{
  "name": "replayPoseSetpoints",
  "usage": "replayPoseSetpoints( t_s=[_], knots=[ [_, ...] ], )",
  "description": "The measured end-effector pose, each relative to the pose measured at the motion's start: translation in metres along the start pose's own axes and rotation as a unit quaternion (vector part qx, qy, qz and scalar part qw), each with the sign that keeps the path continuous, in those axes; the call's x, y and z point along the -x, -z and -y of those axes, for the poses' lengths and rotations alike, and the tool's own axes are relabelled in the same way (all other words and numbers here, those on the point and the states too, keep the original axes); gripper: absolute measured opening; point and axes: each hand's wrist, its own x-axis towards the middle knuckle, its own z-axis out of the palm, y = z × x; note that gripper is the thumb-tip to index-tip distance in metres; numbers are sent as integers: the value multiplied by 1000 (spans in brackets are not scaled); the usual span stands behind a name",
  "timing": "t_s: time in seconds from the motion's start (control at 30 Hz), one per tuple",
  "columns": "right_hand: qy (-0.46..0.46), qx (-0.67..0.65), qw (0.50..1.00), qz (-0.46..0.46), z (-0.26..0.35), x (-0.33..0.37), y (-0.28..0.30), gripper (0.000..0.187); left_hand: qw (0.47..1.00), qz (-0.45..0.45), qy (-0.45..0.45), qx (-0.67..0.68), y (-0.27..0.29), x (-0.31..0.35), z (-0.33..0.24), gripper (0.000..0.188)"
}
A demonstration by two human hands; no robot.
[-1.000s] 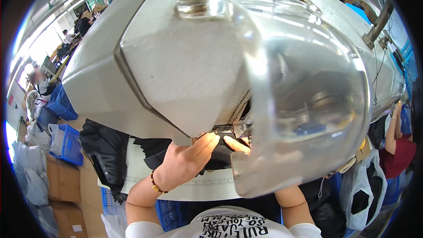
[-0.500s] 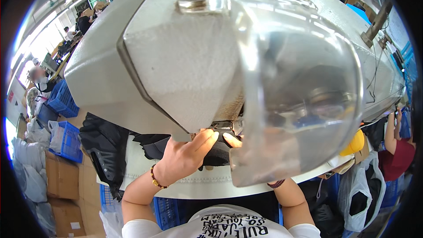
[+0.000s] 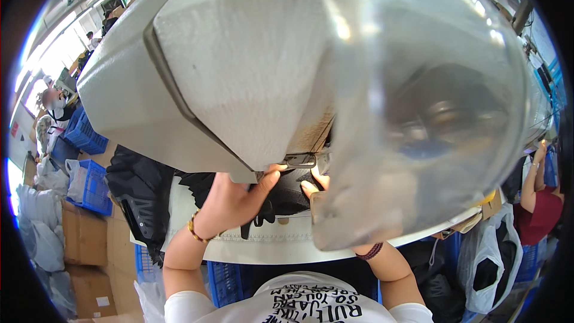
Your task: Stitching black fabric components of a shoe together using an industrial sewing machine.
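Note:
A large pale grey sewing machine head [image 3: 239, 72] fills the middle, with a clear curved plastic shield [image 3: 442, 161] on its right side. At its lower tip, by a small metal-framed part [image 3: 299, 160], lies a black fabric piece [image 3: 290, 194] on the white work table [image 3: 281, 251]. My left hand [image 3: 230, 203] comes in from the left, thumb and fingers closed at the piece's far edge. My right hand [image 3: 317, 182] shows only fingertips at the piece's right side; the rest is blurred behind the shield. The needle area is mostly hidden.
A stack of black pieces [image 3: 140, 197] with grey print hangs over the table's left edge. Blue crates [image 3: 95, 185], cardboard boxes [image 3: 86, 233] and plastic bags stand on the left. A white bag [image 3: 487, 257] hangs at the right, near a person in a dark red top [image 3: 538, 215].
My head view has moved closer to the machine. My left hand has shifted left and its fingers are spread wider along the black piece; the right fingertips have moved apart a little.

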Motion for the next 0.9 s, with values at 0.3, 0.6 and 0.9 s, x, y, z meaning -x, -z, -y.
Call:
replayPoseSetpoints(
  t_s=[0.3,0.6,0.9],
  knots=[
    [12,22,1000,-2,-6,1,0,24,952,39,-203,-226,-4,9,5,34],
    [15,-12,1000,18,-10,8,-4,20,933,61,-219,-279,-3,14,5,36],
    [-93,-179,962,187,-33,13,-2,38,943,27,-216,-250,-13,9,-1,31]
  ],
)
